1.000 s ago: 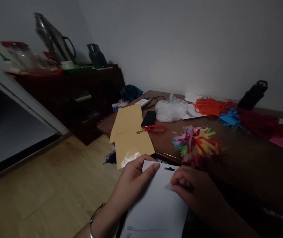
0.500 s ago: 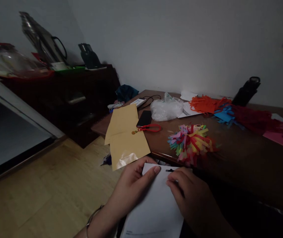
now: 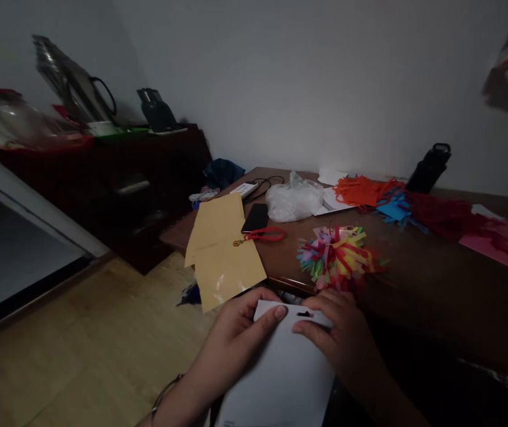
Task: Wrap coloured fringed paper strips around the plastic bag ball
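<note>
A white sheet or stack of paper (image 3: 283, 373) stands low in front of me, its top edge toward the table. My left hand (image 3: 236, 338) is closed on its upper left corner, thumb flat on the face and fingers behind. At the upper right, my right hand (image 3: 347, 338) grips the paper between thumb and fingers. Between the two thumbs, close to the top edge, is a small dark mark or fastener (image 3: 305, 314); I cannot make out which. Just beyond my right hand lies a multicoloured paper-strip pom-pom (image 3: 336, 255).
On the brown table (image 3: 414, 279) are tan envelopes (image 3: 229, 270), a black phone (image 3: 255, 218), a red cord (image 3: 272, 233), a clear plastic bag (image 3: 296, 198), orange fringed paper (image 3: 361, 191) and a black bottle (image 3: 429, 169). A dark cabinet (image 3: 102, 184) with a kettle (image 3: 73, 86) stands left.
My right hand's fingers have gone from a pinch beside the dark mark to a hold on the paper's upper right, reaching over its top edge. My left hand keeps its grip. The view has shifted slightly.
</note>
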Tool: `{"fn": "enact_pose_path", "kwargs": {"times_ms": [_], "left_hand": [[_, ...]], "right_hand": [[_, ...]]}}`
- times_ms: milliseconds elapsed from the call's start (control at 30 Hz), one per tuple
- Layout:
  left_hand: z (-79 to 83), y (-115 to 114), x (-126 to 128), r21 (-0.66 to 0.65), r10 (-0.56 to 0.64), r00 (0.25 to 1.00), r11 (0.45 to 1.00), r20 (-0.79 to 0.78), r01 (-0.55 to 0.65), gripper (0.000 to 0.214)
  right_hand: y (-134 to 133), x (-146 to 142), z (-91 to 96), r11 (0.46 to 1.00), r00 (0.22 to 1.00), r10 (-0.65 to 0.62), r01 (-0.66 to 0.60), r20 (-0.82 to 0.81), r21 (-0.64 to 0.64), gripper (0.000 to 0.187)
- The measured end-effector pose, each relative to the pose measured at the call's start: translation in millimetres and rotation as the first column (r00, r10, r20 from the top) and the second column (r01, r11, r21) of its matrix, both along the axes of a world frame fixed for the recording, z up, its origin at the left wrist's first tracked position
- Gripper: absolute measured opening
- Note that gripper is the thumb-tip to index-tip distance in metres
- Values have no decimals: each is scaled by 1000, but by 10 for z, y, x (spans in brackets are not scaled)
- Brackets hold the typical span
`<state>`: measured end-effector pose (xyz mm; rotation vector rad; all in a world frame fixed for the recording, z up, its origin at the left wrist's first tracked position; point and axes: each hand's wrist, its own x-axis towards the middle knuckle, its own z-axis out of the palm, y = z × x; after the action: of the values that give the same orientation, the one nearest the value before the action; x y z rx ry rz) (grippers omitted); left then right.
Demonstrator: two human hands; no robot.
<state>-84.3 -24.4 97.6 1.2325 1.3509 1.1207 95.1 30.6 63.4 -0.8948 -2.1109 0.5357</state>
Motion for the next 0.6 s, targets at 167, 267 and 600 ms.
{"fn": "enact_pose_path", "kwargs": {"times_ms": [167,267,600], "left_hand": [[9,8,11,-24,-12,998,1000,54,13,27],[15,16,26,-38,-1,997,999,82,4,28],[43,50,124,-63,-41,997,997,58,45,30]], "right_hand": [[46,149,11,988,990,140,-138,25,-67,26],[10,154,-42,997,995,62,-58,79,-53,44],[-4,67,66,994,994,11,1,112,-107,32]]}}
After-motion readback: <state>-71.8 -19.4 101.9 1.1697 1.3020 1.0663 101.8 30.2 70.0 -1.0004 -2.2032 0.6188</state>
